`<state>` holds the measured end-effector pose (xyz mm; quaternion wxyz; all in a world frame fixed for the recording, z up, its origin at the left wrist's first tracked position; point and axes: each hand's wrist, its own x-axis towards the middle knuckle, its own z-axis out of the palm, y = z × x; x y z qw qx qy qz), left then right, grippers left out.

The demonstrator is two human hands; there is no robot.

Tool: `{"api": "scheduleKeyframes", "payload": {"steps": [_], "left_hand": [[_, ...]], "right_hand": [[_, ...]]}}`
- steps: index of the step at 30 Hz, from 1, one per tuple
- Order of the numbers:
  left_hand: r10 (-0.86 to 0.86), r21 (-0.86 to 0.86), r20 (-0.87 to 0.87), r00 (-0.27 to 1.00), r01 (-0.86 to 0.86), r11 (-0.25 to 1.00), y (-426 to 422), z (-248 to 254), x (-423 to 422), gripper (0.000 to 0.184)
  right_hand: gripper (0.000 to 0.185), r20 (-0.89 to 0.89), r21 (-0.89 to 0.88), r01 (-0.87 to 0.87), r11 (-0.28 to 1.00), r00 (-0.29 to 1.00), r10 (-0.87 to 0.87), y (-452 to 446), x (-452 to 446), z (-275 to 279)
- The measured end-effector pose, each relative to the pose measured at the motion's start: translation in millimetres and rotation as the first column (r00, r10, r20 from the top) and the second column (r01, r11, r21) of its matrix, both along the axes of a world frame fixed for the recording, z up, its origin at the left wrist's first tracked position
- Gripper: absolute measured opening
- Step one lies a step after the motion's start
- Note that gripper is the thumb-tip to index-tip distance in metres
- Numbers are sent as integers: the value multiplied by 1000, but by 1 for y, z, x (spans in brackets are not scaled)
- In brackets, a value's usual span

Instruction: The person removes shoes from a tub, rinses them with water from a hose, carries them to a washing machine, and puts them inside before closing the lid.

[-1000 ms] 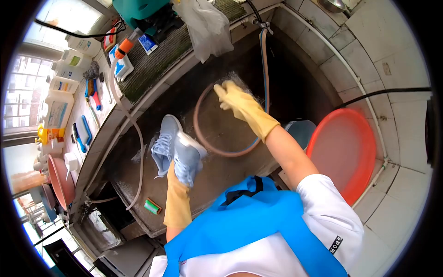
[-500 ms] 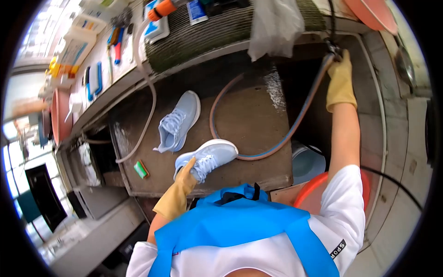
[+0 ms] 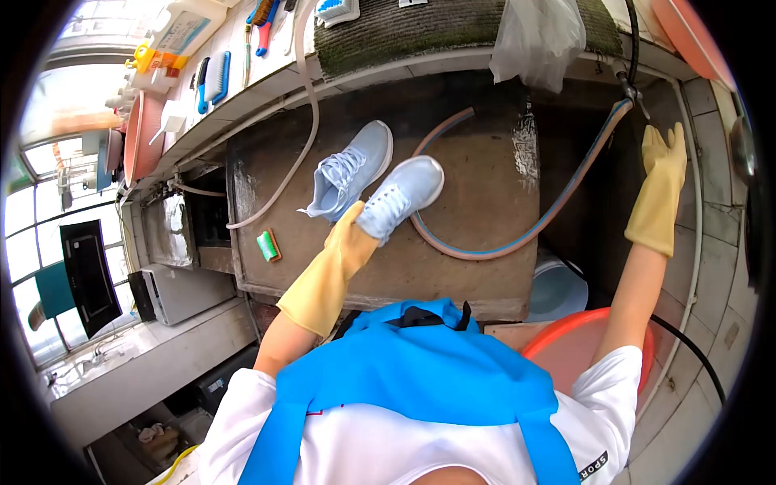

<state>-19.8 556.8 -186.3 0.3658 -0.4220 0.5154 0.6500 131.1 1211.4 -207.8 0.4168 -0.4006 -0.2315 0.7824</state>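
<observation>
My left hand point(image 3: 346, 241), in a yellow rubber glove, grips a light blue sneaker point(image 3: 408, 187) by its heel end, toe pointing up and to the right. Close behind it the second light blue sneaker point(image 3: 356, 164) rests on the brown slab point(image 3: 477, 194). My right hand point(image 3: 664, 166), gloved the same way, is open with fingers apart, just below the tap point(image 3: 629, 85) and not touching it. A brown hose with a blue stripe point(image 3: 578, 182) runs from the tap and curls over the slab. A small green-and-white brush point(image 3: 267, 246) lies at the slab's left.
A pale hose point(image 3: 311, 121) hangs over the ledge onto the slab's left side. Brushes point(image 3: 214, 79) and bottles line the ledge. A plastic bag point(image 3: 537, 44) hangs at the back. A bucket point(image 3: 558, 289) and a red-rimmed basin point(image 3: 558, 343) stand at lower right.
My right hand has let go of the tap and drawn back from it, fingers opening. My left hand has lifted and turned the sneaker, bringing it nearer the other one.
</observation>
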Motion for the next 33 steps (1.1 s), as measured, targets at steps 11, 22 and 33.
{"api": "scheduleKeyframes", "payload": {"steps": [11, 22, 33], "left_hand": [[-816, -772, -86, 571, 480, 417, -34, 3, -84, 77], [-881, -822, -303, 364, 368, 435, -54, -26, -121, 37], [-733, -455, -624, 271, 637, 622, -18, 102, 12, 38]], "right_hand": [[67, -41, -298, 147, 943, 985, -167, -230, 110, 19], [58, -110, -540, 83, 838, 980, -168, -336, 119, 24], [55, -113, -473, 38, 881, 988, -103, -354, 131, 49]]}}
